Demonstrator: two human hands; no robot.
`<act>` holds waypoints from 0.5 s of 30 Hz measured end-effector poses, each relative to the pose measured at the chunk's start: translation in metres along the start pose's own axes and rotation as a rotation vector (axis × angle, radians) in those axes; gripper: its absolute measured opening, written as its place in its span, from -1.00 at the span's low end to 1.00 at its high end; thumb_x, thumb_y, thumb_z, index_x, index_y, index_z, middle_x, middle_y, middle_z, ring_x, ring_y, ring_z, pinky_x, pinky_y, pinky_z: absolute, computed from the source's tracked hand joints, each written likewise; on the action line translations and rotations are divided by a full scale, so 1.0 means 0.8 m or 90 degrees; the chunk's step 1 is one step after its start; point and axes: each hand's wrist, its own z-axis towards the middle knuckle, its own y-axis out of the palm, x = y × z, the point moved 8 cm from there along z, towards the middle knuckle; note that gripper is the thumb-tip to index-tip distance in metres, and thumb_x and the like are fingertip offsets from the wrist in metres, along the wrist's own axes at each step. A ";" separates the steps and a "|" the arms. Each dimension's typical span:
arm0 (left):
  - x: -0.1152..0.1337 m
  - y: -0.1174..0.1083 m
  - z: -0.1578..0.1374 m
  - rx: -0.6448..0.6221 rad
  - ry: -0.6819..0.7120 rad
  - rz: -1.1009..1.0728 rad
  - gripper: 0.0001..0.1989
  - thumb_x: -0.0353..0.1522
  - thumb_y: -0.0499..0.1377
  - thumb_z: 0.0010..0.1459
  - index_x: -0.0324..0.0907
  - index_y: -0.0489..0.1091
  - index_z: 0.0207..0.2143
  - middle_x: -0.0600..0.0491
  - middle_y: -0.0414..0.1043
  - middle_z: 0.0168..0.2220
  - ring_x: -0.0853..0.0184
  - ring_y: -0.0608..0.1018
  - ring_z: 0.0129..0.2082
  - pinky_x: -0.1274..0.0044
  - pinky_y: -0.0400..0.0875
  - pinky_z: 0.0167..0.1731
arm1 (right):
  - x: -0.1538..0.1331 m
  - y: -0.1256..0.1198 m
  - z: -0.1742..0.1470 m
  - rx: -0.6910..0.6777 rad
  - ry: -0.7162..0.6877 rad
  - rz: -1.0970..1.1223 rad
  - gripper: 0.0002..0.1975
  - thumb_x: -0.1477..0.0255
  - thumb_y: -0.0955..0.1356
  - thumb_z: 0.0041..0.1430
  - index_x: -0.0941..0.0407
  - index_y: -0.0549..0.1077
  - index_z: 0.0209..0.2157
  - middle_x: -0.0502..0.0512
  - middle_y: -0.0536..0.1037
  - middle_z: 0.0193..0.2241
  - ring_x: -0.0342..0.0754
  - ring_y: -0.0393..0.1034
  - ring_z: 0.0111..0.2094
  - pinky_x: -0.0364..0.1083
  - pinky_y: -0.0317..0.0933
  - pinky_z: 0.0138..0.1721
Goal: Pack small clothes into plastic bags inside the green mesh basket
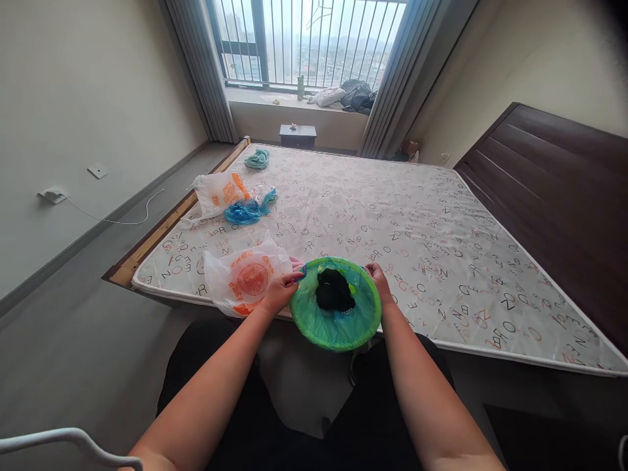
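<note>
In front of my knees, at the mattress edge, is a round bin with a bright green rim. A thin blue plastic bag lines it, and a black crumpled thing lies inside. My left hand pinches the bag's edge at the left of the rim. Closed at the opposite side, my right hand grips the bag's edge by the rim. Just left of my left hand lies a white plastic bag with orange print.
A bare mattress with printed letters spreads ahead. On its left side lie another white bag, a crumpled blue bag and a pale green bundle. A dark headboard stands right; a nightstand stands below the window.
</note>
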 end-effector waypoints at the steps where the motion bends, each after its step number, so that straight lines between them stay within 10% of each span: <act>1: 0.001 0.001 0.000 0.000 0.001 0.001 -0.62 -0.51 0.20 0.09 -0.19 0.66 -0.07 -0.03 0.69 -0.12 0.20 0.69 -0.12 0.41 0.57 -0.03 | -0.001 -0.003 -0.001 0.011 0.008 0.016 -0.64 0.06 0.36 0.06 0.02 0.32 -0.26 -0.11 0.41 -0.48 -0.09 0.26 -0.47 -0.13 0.21 -0.44; 8: 0.006 0.006 -0.003 -0.010 0.023 0.057 -0.59 -0.54 0.16 0.12 -0.15 0.65 -0.04 0.00 0.69 -0.12 0.23 0.68 -0.13 0.40 0.55 0.01 | 0.016 0.017 -0.015 -0.167 0.187 0.122 -0.56 0.20 0.55 -0.19 0.06 0.45 -0.27 0.03 0.57 -0.43 -0.02 0.39 -0.47 -0.04 0.31 -0.42; 15: 0.000 0.010 -0.005 0.025 0.030 0.067 -0.56 -0.49 0.18 0.14 -0.15 0.61 0.06 0.00 0.68 -0.07 0.25 0.67 -0.14 0.40 0.55 0.01 | -0.057 -0.021 -0.019 0.066 -0.072 0.054 -0.69 0.18 0.46 -0.06 0.03 0.33 -0.39 -0.08 0.38 -0.48 -0.11 0.23 -0.46 -0.12 0.17 -0.41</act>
